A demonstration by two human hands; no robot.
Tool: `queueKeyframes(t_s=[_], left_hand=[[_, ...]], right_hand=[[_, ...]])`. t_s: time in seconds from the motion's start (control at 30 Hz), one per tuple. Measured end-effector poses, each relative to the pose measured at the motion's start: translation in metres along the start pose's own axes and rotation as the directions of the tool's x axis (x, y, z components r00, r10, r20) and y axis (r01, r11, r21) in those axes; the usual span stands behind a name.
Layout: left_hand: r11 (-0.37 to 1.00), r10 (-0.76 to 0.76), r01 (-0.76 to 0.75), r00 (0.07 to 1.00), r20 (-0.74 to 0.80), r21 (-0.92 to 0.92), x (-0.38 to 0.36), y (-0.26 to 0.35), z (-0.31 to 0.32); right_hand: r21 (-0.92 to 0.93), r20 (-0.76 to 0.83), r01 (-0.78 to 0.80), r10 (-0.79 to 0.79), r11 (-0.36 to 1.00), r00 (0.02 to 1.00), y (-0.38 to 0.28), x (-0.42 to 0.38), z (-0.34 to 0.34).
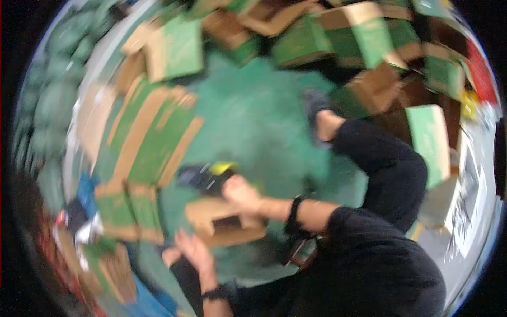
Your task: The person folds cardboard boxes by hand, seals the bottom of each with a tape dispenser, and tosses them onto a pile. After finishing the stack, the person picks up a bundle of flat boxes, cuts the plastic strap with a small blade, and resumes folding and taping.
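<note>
From my feed, flattened boxes (150, 134) lie at left on the green floor (253, 121). My left hand (193, 252) is spread, touching the near edge of a small carton (224, 222). My right hand (240, 193) rests on its top by a black-yellow tool (208, 174); its grip I cannot tell through blur.

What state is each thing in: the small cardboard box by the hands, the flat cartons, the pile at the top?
Small cardboard box: open, flaps up, on the green floor.
Flat cartons: unfolded, lying flat.
Box pile: jumbled, some tilted.
Right hand: on the box's top edge.
Left hand: fingers spread beside the box; blurred.
</note>
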State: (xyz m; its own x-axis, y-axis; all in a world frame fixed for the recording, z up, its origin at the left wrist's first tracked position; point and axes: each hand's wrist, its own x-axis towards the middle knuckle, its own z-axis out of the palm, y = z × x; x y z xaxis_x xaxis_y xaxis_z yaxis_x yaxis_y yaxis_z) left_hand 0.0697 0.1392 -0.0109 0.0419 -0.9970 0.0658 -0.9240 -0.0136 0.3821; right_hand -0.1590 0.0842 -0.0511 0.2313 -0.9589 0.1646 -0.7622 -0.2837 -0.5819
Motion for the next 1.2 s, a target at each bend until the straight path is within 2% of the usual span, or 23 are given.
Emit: queueKeyframes(t_s=[0.03,0.07,0.1,0.13,0.2,0.27,0.3,0.33,0.4,0.47,0.5,0.53,0.6,0.63,0.8,0.87,0.93,0.97,1.0,1.03,1.1,1.17,1.2], left_hand=[[0.997,0.080,-0.081,0.993,-0.082,-0.011,0.012,-0.007,0.017],[0.996,-0.043,0.045,0.999,-0.019,0.082,0.029,0.003,0.027],[0.982,-0.186,0.187,0.982,0.012,-0.022,0.037,-0.004,0.052],[0.977,-0.213,0.212,0.977,0.022,0.038,0.043,0.007,0.060],[0.965,-0.259,0.261,0.964,-0.063,0.029,0.046,0.025,0.062],[0.979,-0.066,0.110,0.968,-0.241,0.172,0.038,0.014,0.075],[0.964,-0.130,0.167,0.975,-0.180,0.208,0.038,0.014,0.077],[0.947,-0.194,0.224,0.970,-0.144,0.230,0.045,0.019,0.074],[0.955,-0.142,0.191,0.966,-0.216,0.225,0.044,0.016,0.072],[0.915,-0.245,0.146,0.942,-0.231,-0.376,0.034,-0.001,0.084],[0.930,-0.308,0.262,0.938,-0.160,-0.257,0.028,0.005,0.059],[0.870,-0.437,0.420,0.899,-0.010,-0.259,0.022,-0.005,0.054],[0.803,-0.487,0.552,0.824,0.288,-0.223,0.014,-0.005,0.040],[0.811,-0.479,0.536,0.838,0.263,-0.232,0.009,-0.005,0.043],[0.769,-0.511,0.611,0.764,0.394,-0.187,0.010,0.007,0.023],[0.940,-0.340,0.341,0.937,-0.075,-0.003,-0.003,0.007,0.036],[0.935,-0.337,0.326,0.940,-0.059,-0.139,-0.014,0.008,0.041],[0.986,-0.131,0.119,0.986,-0.102,-0.116,-0.021,0.011,0.047],[0.991,0.087,-0.100,0.986,-0.143,-0.086,-0.025,0.013,0.052],[0.990,0.084,-0.099,0.985,-0.150,-0.096,-0.025,0.017,0.050],[0.870,0.475,-0.452,0.876,0.086,-0.198,-0.029,0.030,0.040],[0.860,0.478,-0.466,0.879,0.006,-0.208,-0.020,0.025,0.048],[0.850,0.483,-0.478,0.875,-0.035,-0.223,-0.024,0.022,0.053]], right_hand=[[0.009,-0.008,0.045,-0.045,0.999,0.999,0.012,0.001,0.018],[0.065,0.329,-0.121,0.093,0.991,0.940,0.001,0.015,-0.016],[0.267,0.215,-0.132,0.075,0.955,0.974,0.010,0.008,0.008],[0.214,-0.029,0.088,-0.084,0.973,0.996,0.012,0.003,0.011],[0.204,-0.100,0.154,-0.136,0.967,0.986,-0.003,0.008,-0.005],[-0.063,0.231,0.123,-0.105,0.990,0.967,-0.002,-0.010,0.018],[0.288,-0.013,0.076,-0.075,0.955,0.997,-0.009,-0.006,0.026],[0.027,0.044,0.289,-0.290,0.957,0.956,-0.009,0.000,0.026],[0.024,0.138,0.249,-0.250,0.968,0.958,-0.019,-0.002,0.011],[0.364,0.061,0.042,-0.069,0.931,0.996,-0.004,-0.006,0.029],[0.660,0.079,-0.076,0.032,0.748,0.996,0.006,-0.010,0.052],[0.562,0.037,-0.038,0.021,0.826,0.999,-0.004,-0.006,0.038],[-0.075,0.103,-0.051,0.058,0.996,0.993,0.038,-0.018,0.077],[-0.049,0.065,0.189,-0.186,0.981,0.980,-0.037,0.004,-0.004],[-0.121,0.117,0.102,-0.088,0.987,0.989,-0.023,-0.007,0.021],[-0.179,0.128,0.101,-0.079,0.979,0.989,-0.029,0.004,0.014],[-0.295,-0.119,0.385,-0.433,0.875,0.893,-0.039,0.005,0.006],[-0.166,-0.196,0.387,-0.415,0.907,0.888,-0.044,0.006,0.005],[-0.158,0.020,0.251,-0.251,0.955,0.968,-0.027,-0.002,0.020],[-0.129,-0.002,0.274,-0.277,0.953,0.961,-0.019,-0.001,0.025],[-0.114,-0.008,0.318,-0.321,0.941,0.947,-0.011,0.005,0.020],[-0.229,0.084,0.456,-0.449,0.860,0.889,-0.014,0.017,0.010],[-0.216,0.056,0.602,-0.606,0.769,0.794,-0.012,0.031,-0.001]])
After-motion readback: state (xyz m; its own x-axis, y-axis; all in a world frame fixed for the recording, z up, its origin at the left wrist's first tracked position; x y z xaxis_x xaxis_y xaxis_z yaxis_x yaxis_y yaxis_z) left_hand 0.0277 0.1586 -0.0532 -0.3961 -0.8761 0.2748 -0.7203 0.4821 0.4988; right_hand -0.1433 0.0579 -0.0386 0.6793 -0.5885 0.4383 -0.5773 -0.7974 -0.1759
